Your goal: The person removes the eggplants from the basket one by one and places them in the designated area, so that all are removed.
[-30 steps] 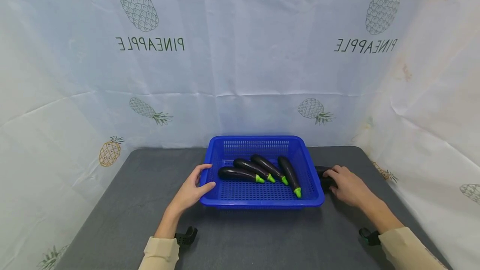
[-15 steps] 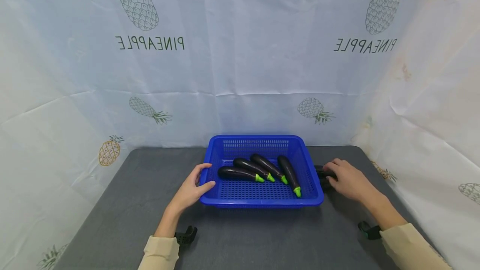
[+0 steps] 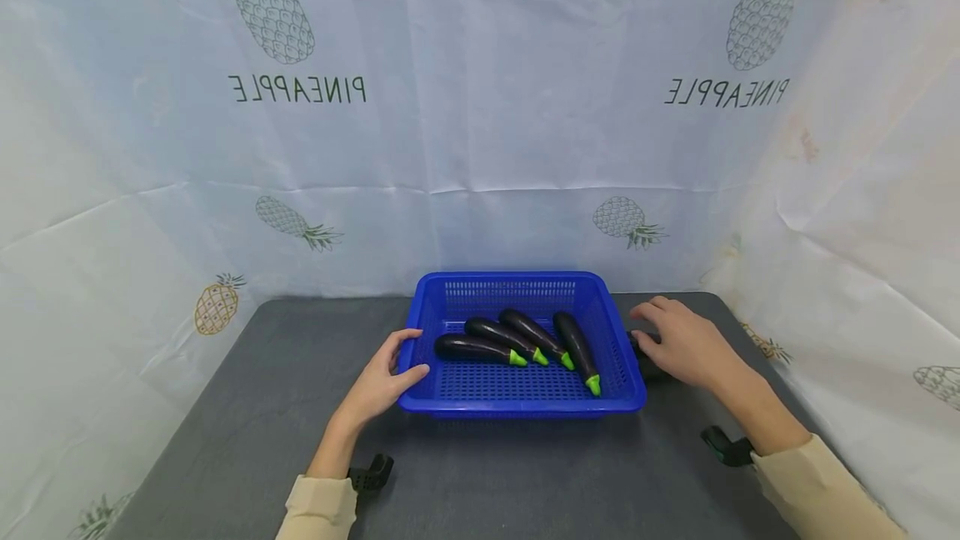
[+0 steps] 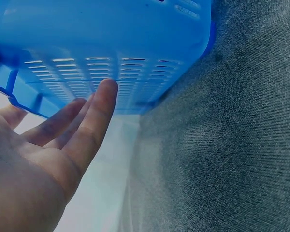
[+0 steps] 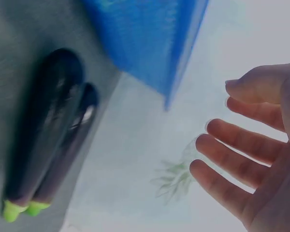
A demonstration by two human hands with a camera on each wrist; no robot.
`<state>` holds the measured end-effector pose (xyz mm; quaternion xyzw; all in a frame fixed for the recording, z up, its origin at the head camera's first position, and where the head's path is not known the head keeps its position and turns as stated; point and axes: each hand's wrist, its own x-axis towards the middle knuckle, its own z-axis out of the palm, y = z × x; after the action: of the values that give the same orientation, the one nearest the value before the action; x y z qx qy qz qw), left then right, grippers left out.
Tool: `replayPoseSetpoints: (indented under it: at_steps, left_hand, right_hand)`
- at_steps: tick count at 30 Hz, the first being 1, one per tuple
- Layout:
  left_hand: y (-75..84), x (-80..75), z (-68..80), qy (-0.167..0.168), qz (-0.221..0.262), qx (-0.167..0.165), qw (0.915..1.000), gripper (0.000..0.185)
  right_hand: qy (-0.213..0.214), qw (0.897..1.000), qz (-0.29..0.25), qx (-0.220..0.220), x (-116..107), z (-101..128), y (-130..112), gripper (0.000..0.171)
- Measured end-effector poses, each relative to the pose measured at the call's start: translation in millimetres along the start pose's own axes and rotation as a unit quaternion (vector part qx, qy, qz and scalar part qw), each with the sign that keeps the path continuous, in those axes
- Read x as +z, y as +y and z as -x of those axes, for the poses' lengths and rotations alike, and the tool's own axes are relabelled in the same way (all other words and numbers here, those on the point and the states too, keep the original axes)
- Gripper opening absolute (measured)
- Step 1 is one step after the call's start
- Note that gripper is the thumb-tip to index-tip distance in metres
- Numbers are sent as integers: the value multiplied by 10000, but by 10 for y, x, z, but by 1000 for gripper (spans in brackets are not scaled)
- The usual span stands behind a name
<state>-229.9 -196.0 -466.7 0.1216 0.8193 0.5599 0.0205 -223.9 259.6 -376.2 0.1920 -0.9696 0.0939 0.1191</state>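
Note:
A blue plastic basket (image 3: 521,407) stands on the dark table, with several black eggplants (image 3: 576,348) with bright green stems inside it. My left hand (image 3: 377,377) holds the basket's left rim. In the left wrist view, its straight fingers (image 4: 94,121) lie along the outside of the slotted wall. My right hand (image 3: 686,344) is raised beside the basket's right side, fingers spread and holding nothing. Beneath it lie two more eggplants (image 5: 46,125) side by side on the table, seen whole in the right wrist view and mostly covered by the hand in the head view.
The dark grey tabletop (image 3: 540,482) stretches in front of the basket. A white curtain (image 3: 480,107) printed with pineapples hangs right behind the table's far edge and along both sides.
My right hand has lifted off the eggplants at the basket's right, its fingers opening as it rose slightly up and left. The left hand and basket have stayed in place.

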Motion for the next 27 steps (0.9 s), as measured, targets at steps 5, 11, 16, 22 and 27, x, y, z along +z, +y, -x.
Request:
replayPoseSetpoints:
  at_steps: [5,11,16,22,27]
  left_hand:
    - [1,-4,7,-8,-5,6,10000,59]
    - [24,-11,9,6,10,9,10000,58]
    - [19,-6,7,53,-28,9,10000,57]
    - [36,-5,15,58,-51,19,10000,57]
    - [47,-4,21,55,-9,29,10000,58]
  right_hand:
    - [-13,9999,-84,-72,-111,-111,-191,26]
    - [-18,9993,-271,-238,-170,-246,-372,27]
    - [-5,9984,-437,-357,-170,-358,-494,29]
    - [-56,9975,-585,-396,-91,-474,-601,29]
    - [-253,9970,-633,-378,-18,-535,-681,29]
